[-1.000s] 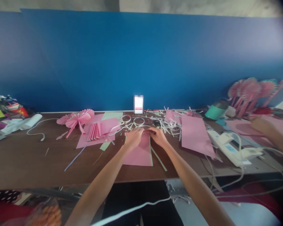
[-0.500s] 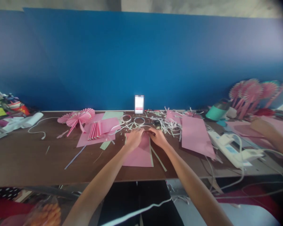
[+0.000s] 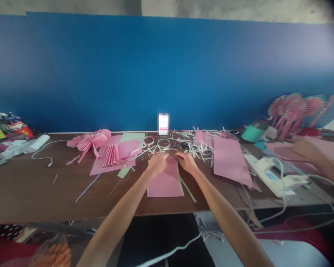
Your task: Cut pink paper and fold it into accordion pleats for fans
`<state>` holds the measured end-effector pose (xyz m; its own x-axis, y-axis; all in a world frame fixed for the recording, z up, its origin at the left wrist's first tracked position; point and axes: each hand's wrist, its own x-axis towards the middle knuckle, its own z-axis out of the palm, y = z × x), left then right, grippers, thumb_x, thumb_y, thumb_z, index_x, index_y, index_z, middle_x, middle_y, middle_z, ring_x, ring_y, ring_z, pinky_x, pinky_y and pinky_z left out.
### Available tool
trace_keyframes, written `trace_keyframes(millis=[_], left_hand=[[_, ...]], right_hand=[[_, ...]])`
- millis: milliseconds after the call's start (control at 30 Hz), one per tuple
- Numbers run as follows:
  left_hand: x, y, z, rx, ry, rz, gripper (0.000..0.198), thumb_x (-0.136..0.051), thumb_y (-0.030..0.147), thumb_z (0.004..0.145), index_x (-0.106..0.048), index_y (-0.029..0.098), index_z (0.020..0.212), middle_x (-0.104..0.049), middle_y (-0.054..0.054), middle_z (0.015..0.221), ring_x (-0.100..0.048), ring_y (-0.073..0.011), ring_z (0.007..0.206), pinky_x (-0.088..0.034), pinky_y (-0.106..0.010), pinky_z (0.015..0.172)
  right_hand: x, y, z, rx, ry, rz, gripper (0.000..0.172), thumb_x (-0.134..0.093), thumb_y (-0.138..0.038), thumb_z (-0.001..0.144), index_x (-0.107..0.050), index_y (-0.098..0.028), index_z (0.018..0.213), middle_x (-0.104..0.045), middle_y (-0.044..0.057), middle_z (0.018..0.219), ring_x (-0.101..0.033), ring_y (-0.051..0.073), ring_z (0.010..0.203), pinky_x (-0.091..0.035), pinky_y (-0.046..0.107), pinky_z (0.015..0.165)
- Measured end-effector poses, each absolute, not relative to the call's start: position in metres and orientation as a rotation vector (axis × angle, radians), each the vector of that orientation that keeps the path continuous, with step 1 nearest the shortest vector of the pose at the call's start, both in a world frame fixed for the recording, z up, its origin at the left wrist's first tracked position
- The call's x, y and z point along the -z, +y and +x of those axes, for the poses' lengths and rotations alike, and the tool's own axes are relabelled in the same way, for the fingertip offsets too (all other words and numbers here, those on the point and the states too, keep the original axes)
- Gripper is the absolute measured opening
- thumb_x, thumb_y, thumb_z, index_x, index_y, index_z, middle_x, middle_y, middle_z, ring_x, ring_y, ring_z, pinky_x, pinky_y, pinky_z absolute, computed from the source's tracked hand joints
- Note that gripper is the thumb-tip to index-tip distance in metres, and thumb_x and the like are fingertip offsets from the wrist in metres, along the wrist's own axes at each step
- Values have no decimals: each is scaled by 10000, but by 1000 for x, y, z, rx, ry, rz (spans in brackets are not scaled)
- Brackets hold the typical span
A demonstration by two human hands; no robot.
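Observation:
A pink paper sheet (image 3: 164, 181) lies on the brown table (image 3: 39, 189) straight in front of me. My left hand (image 3: 156, 163) and my right hand (image 3: 187, 161) both rest on its far edge, fingers curled and pinching the paper there. The fingertips nearly meet at the middle of that edge. A thin pale strip (image 3: 188, 190) lies along the sheet's right side.
Folded pink fans (image 3: 91, 141) and pleated pink paper (image 3: 119, 152) lie to the left. Paper scraps and tape rings (image 3: 164, 142) sit beyond my hands. A large pink sheet (image 3: 230, 161) and a white power strip (image 3: 269, 175) lie to the right. Another person's arm (image 3: 317, 157) reaches in at far right.
The pink sheet has turned slightly, its near edge shifted a little to the right. Both hands stay at its far edge.

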<state>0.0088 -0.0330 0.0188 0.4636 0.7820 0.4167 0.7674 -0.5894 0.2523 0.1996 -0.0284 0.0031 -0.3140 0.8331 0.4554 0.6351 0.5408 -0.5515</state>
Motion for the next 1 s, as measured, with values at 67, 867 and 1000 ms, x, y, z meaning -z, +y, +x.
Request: trace_keyframes(millis=[67, 867, 1000], left_hand=[[-19, -33, 7, -741, 1425, 2667, 274, -357, 233, 926, -627, 187, 919, -640, -61, 930, -539, -191, 951, -392, -310, 872], [-23, -27, -2, -569, 1417, 2695, 288, -387, 349, 921, -617, 181, 875, -612, -68, 869, -561, -190, 870, -412, -283, 777], [-27, -27, -7, -573, 1414, 2681, 285, -417, 383, 908, -614, 190, 838, -609, -53, 831, -560, -189, 847, -409, -269, 735]], right_hand=[[-2, -28, 202, -347, -2059, -1194, 207, -450, -277, 878, -648, -222, 865, -682, 20, 794, -617, 175, 710, -400, 237, 638], [-5, -30, 201, -273, -2162, -1135, 182, -454, -257, 896, -633, -227, 876, -678, 26, 842, -608, 166, 769, -386, 226, 663], [-5, -29, 204, -317, -2146, -1148, 190, -457, -243, 890, -646, -226, 887, -688, 13, 816, -621, 160, 738, -387, 222, 655]])
